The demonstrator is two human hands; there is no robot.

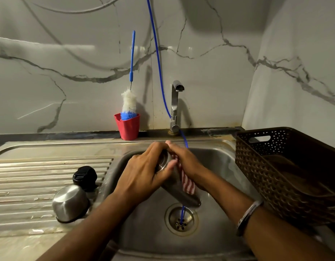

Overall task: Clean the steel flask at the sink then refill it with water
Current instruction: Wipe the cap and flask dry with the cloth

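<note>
Sink (pixel 215 162) basin catches runoff beneath the tilted flask (pixel 177 182), held over the drain. Left hand (pixel 144 174) grasps its upper end, steadying it; right hand (pixel 185 162) presses a striped cloth (pixel 187 181) against its side, fingers wrapped around both.

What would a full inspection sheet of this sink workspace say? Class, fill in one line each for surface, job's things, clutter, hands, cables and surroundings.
Surface: steel sink with ribbed drainboard on its left; drain uncovered.
Job's things: steel flask held tilted over the basin; red-and-white striped cloth against it; black lid and steel cup on the drainboard.
Clutter: bottle brush standing in a red cup; brown basket at right.
Hands: left hand grips the flask; right hand presses the cloth on it.
Cables: blue tube runs from above into the drain.
Surroundings: marble-look wall; tap, no water seen running.
</note>
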